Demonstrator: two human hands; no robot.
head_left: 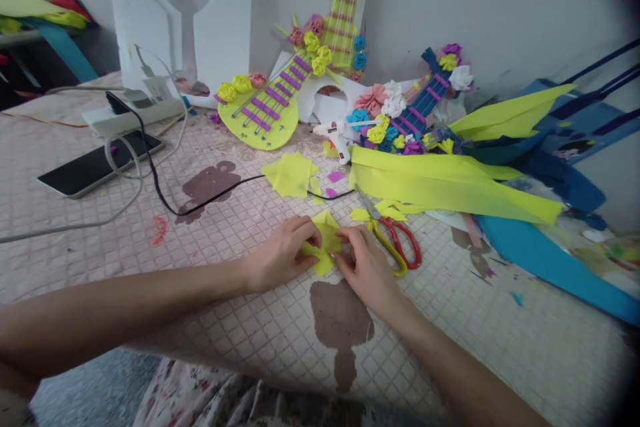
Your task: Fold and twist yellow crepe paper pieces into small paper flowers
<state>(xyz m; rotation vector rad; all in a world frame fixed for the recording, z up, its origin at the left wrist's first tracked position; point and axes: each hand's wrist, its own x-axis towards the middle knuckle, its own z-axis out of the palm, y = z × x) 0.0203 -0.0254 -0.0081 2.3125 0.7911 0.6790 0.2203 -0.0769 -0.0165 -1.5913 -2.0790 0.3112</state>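
Observation:
A small piece of yellow crepe paper with pointed edges is held just above the table between my two hands. My left hand pinches its left side. At its right side, my right hand pinches the paper between thumb and fingers. Right beside my right hand lie scissors with one red and one yellow handle, blades pointing away. Beyond my hands rests a stack of cut yellow paper pieces, with small yellow and pink scraps around it.
A white glue gun stands behind long yellow paper strips. Its black cord crosses the table toward a power strip and a phone. Flower-decorated paper guitars lean at the back. A blue strip lies right.

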